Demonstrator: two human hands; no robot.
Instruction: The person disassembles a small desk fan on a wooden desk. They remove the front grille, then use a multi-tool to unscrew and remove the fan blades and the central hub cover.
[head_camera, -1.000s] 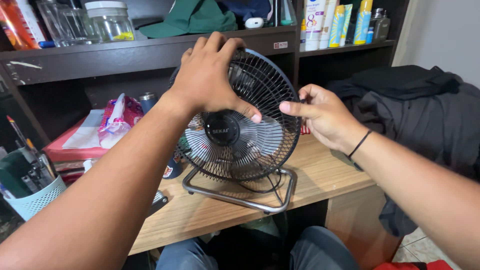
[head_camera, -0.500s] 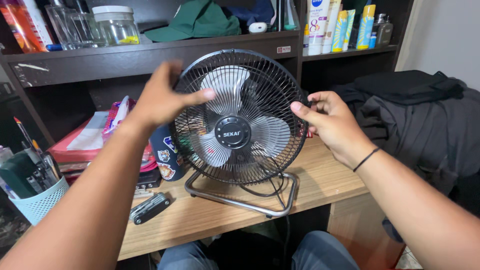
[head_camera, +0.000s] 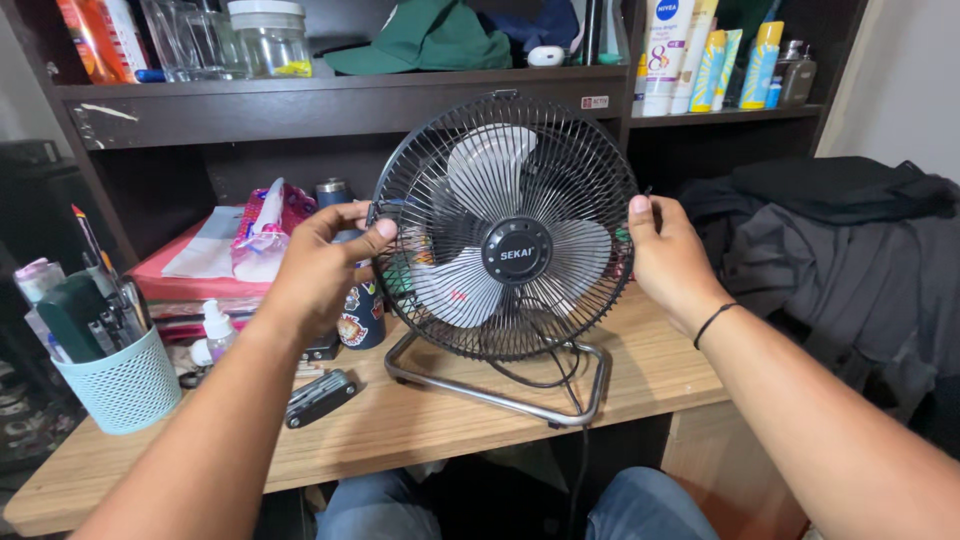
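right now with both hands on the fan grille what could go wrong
The left hand and right hand grip opposite edges of the desk fan grille; a thumb could slip between the wires toward the blades. The cord loops through the metal stand, so lifting may snag it. Tilting left could knock the stickered tumbler.

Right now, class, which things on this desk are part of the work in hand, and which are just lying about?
In hand:
- round black wire-grille desk fan
- left hand and right hand, both on its rim

Lying about:
- pale blue mesh pen pot
- black folding multi-tool
- small white spray bottle
- green cap
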